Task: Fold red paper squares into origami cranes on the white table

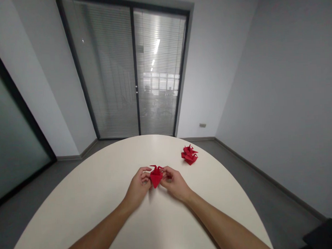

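Red origami (156,178) in the grip of left hand (138,184) and right hand (176,183), well inside table edge (152,137).

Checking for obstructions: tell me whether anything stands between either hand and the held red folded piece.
Nothing visible does: the left hand and right hand both touch the red folded piece. The red pile lies apart, beyond the right hand.
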### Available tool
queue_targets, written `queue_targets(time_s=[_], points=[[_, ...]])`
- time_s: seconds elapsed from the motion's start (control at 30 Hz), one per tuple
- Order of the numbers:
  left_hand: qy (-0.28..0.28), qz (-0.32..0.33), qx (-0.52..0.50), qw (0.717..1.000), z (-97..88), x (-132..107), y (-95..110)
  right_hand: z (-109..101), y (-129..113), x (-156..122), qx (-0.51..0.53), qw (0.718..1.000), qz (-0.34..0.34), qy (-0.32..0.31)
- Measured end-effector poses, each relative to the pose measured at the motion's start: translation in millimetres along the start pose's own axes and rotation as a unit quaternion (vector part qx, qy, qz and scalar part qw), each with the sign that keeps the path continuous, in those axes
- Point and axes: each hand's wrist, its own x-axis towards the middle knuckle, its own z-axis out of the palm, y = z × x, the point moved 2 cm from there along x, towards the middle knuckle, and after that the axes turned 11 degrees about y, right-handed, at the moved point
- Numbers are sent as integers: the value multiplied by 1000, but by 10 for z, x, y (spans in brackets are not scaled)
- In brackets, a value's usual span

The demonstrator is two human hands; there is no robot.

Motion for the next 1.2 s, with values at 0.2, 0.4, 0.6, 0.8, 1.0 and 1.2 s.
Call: queue_targets(time_s=[0.2, 0.4, 0.6, 0.8, 1.0, 1.2], points=[[2, 29, 22, 999, -211, -143, 139, 53, -326, -81, -56, 996, -31, 61], [16, 38, 59, 997, -315, -301, 169, -359, -784, -133, -32, 974, -69, 214], [7, 55, 79, 995, -315, -418, 205, -998, -744, -524, -121, 936, -26, 328], [-3, 72, 113, 991, -289, -543, 278, -1283, -394, -834, -236, 901, 75, 358], [-15, 75, 121, 990, -272, -559, 297, -1252, -363, -779, -371, 855, 120, 341], [-28, 81, 139, 987, -303, -496, 240, -1172, -348, -649, -446, 836, 136, 290]])
